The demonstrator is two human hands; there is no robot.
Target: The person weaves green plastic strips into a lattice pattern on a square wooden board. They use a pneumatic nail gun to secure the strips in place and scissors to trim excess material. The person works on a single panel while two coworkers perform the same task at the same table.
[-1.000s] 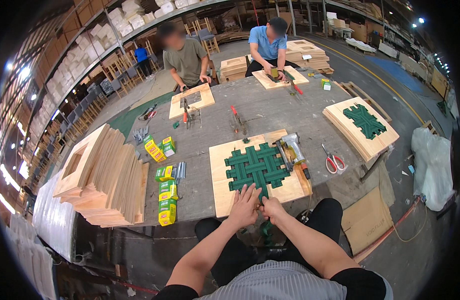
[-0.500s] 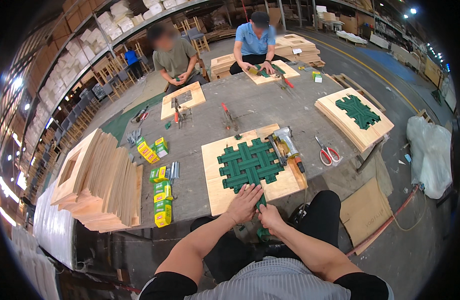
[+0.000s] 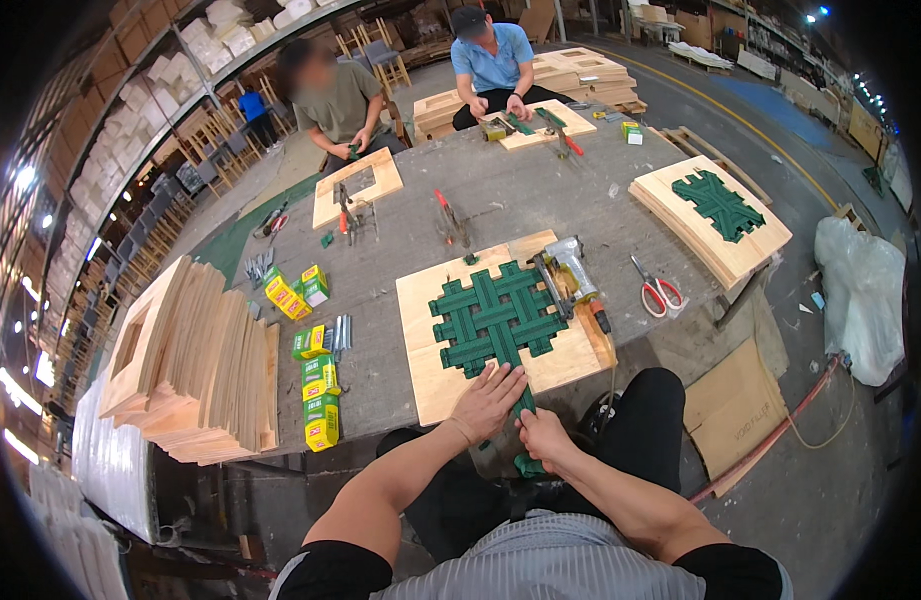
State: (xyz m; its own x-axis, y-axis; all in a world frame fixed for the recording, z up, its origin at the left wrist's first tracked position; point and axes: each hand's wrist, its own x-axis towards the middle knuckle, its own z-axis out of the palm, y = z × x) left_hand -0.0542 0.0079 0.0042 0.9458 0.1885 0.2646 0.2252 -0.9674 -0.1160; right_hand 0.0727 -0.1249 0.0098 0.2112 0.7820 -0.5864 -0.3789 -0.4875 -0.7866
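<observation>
A lattice of woven green webbing covers the opening of a pale plywood board in front of me. My left hand lies flat on the board's near edge, fingers stretched over the end of a green strap. Just beyond that edge, my right hand is closed around the same strap; its loose length hangs below the fist. Resting on the board's right side is a staple gun, untouched, its hose running down beside the board.
Scissors with red handles lie to the right. A webbed board tops a stack there. At left stand stacked plywood frames and yellow-green boxes. Two co-workers sit across the grey table with boards and webbing.
The view has shifted slightly. Both my hands keep their places on the strap and board. Across the table, the co-worker in blue has drawn their hands back from the board's middle.
</observation>
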